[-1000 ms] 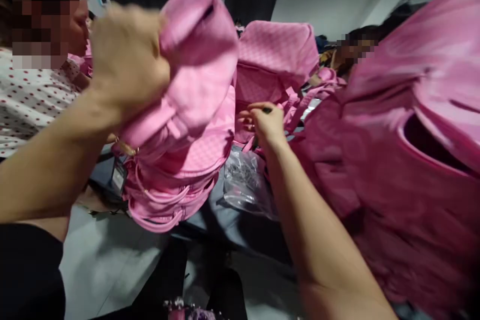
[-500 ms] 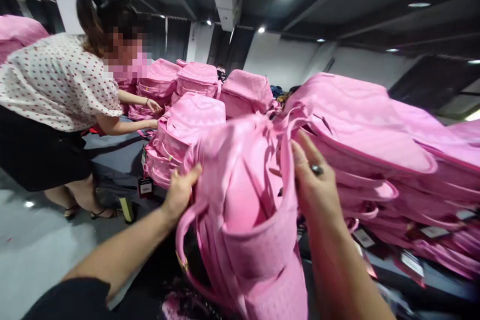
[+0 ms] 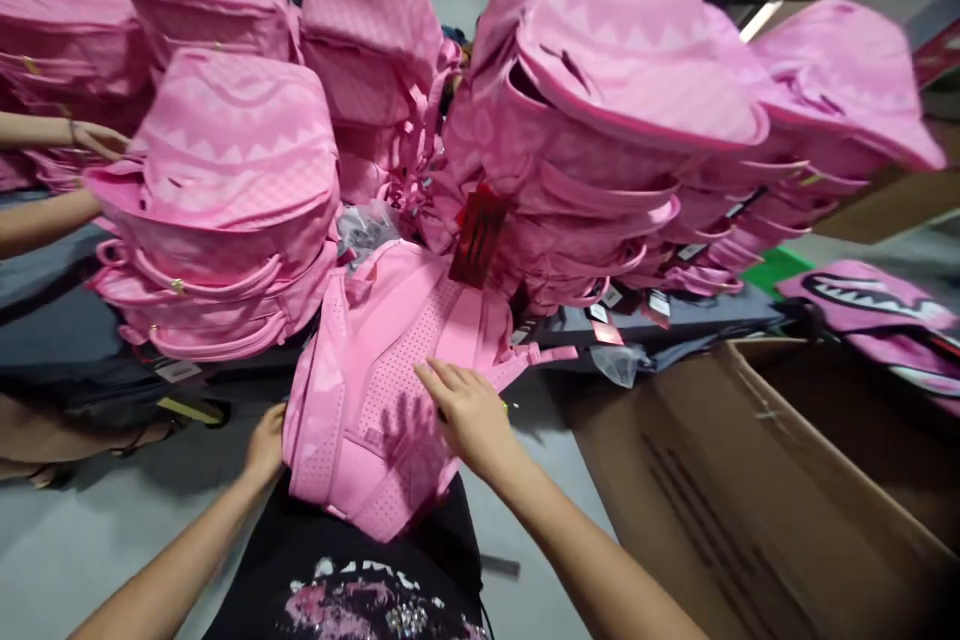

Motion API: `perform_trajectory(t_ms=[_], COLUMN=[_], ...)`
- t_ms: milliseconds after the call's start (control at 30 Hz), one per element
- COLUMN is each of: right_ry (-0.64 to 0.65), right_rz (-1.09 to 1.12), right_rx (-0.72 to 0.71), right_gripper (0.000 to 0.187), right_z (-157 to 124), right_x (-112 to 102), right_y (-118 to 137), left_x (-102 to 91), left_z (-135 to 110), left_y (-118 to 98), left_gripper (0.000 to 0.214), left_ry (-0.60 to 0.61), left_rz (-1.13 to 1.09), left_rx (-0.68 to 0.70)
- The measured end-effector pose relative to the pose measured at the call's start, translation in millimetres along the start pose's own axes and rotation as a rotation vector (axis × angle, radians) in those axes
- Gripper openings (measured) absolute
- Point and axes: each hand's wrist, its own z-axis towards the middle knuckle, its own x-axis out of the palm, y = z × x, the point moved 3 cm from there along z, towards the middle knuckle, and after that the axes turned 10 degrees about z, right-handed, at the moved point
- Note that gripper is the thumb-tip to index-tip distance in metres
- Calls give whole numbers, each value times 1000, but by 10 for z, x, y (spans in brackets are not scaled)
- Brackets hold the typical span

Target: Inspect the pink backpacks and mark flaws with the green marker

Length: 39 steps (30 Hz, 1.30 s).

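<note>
A pink backpack [image 3: 397,370] leans against my lap with its padded, perforated back panel and shoulder straps facing up at me. My left hand [image 3: 266,445] grips its lower left side, the fingers partly hidden behind the edge. Over the back panel is my right hand [image 3: 469,415], fingers spread and holding nothing. It casts a shadow on the panel, and I cannot tell whether the fingertips touch. A dark red hang tag [image 3: 478,235] hangs just beyond the top of the backpack.
Stacked pink backpacks [image 3: 607,90] stand on a dark-covered table [image 3: 45,320]. Another pile [image 3: 240,140] is at the left, where a co-worker's hand [image 3: 97,138] reaches in. An open cardboard box [image 3: 675,480] stands at the right, with a patterned pink bag [image 3: 885,310] beyond it.
My view has swung right and downward. The backpack has turned from its side to show its back panel, nearer my body. My right hand has let go of its upper edge and opened.
</note>
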Motion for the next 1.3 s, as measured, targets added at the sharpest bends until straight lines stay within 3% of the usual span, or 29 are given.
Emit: perform_trajectory(t_ms=[67, 133, 167, 233, 267, 300, 367, 433, 500, 600, 733, 867, 967, 1167, 1233, 1300], right_ry=[80, 101, 103, 125, 142, 154, 133, 52, -33, -132, -278, -339, -288, -176, -156, -136], right_rz=[-22, 19, 50, 117, 151, 179, 206, 221, 290, 495, 685, 681, 620, 660, 607, 564], right_rx=[157, 262, 291, 341, 383, 444, 630, 848, 998, 1054, 1030, 882, 791, 828, 850, 871], right_gripper=[47, 36, 31, 19, 16, 14, 14, 22, 34, 42, 48, 51, 40, 31, 26, 24], right_z=[-138, -171, -150, -83, -63, -67, -164, -346, -508, -564, -497, -548, -583, -518, -470, -436], right_x=[110, 300, 405, 587, 649, 682, 663, 578, 525, 580, 501, 13, -222, -36, 36, 82], right_y=[-323, -489, -501, -441, -405, -391, -469, -682, -940, -1217, -1213, -1053, -1034, -1193, -1236, -1261], left_x=[-190, -220, -124, 330, 596, 843, 1315, 1694, 1952, 2132, 2036, 1704, 1552, 1493, 1513, 1576], left_z=[7, -86, -161, -308, -320, -266, -106, 46, 145, 173, 17, -224, -191, 545, 606, 485], left_y=[1, -350, -657, -1331, -1641, -1950, -2450, -2740, -2864, -2950, -3087, -3211, -3266, -3495, -3493, -3370], left_gripper=[28, 27, 26, 34, 35, 36, 42, 35, 24, 21, 21, 21, 34, 53, 52, 48], left_ry=[-120, -187, -179, 144, 245, 261, 275, 312, 359, 403, 489, 480, 405, 112, 43, 82], left_rz=[96, 271, 393, 645, 799, 827, 849, 873, 897, 925, 995, 939, 913, 934, 925, 963], left_rx=[74, 420, 716, 1377, 1600, 1667, 1754, 1852, 1941, 1973, 1973, 2053, 2128, 1989, 1931, 1946])
